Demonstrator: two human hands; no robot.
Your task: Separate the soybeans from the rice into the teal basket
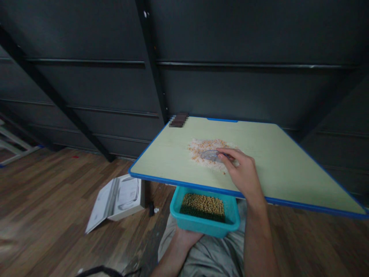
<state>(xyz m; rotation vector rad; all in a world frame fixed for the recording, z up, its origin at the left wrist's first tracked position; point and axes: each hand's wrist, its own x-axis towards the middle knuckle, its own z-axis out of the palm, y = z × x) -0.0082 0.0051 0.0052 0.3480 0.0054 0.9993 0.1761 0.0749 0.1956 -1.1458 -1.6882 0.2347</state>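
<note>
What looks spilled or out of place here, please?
White grains mixed with small orange kernels lie loose on the pale-green, blue-edged table, perhaps deliberately, with no dish visible; one stray kernel sits apart, towards the person.

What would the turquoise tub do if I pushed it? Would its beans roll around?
The turquoise tub might tip if pushed hard, since the left hand is under one part of it. The beans look round and loose, so they'd probably roll toward the low side. Its raised walls should hold them in during a gentle nudge.
</note>
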